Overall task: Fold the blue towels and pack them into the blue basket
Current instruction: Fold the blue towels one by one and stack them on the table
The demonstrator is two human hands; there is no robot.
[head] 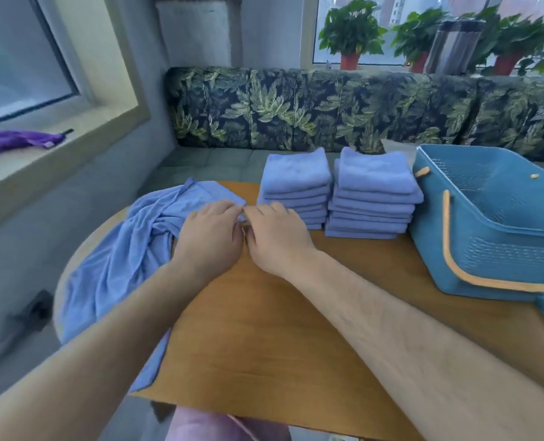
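On the wooden table [264,329], the loose blue towel [121,249] lies crumpled at the left. Its long axis runs from the near-left edge, which it overhangs, to a far corner pointing at the folded stacks [372,192]. Both forearms reach forward, palms down. The left hand [208,237] and right hand [277,240] meet there, curled fingers pinching that corner. The blue basket [487,249] stands well to the right.

Found the left grip [208,237] and right grip [275,238] side by side on the tabletop [264,329], at a corner of the loose towel [121,256]. Saw that towel sprawled left of the left grip, over the tabletop's edge. Noted the near towel stack [296,189] just behind the right grip, the far towel stack [375,192] behind and right of it, and the basket [487,259] farther right still.
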